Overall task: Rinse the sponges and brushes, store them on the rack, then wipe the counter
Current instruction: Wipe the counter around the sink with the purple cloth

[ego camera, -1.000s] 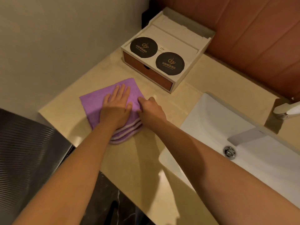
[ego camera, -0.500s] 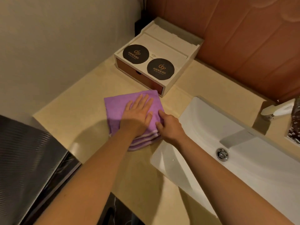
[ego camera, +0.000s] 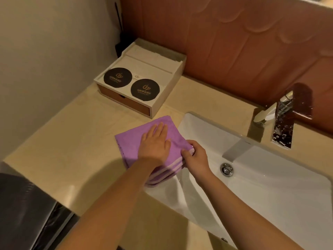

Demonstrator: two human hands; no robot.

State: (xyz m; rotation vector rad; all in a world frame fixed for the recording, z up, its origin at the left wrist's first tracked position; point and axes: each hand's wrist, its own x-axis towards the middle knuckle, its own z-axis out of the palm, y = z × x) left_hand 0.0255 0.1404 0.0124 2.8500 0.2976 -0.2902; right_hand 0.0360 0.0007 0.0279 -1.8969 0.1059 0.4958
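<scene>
A folded purple cloth (ego camera: 131, 141) with white stripes lies on the beige counter (ego camera: 72, 150), its right edge at the rim of the white sink (ego camera: 270, 195). My left hand (ego camera: 155, 143) presses flat on top of the cloth with straight fingers. My right hand (ego camera: 195, 156) pinches the cloth's right striped corner, fingers curled round it. No sponges, brushes or rack are in view.
A white box (ego camera: 173, 82) with an orange drawer front and two black round coasters stands at the back of the counter by the wall. A chrome tap (ego camera: 282, 120) rises behind the sink. A dark bin lid (ego camera: 23, 213) sits at lower left.
Both hands have slid the cloth rightwards across the counter, from near the left wall to the sink's edge. The right hand's grip on the corner is now tighter.
</scene>
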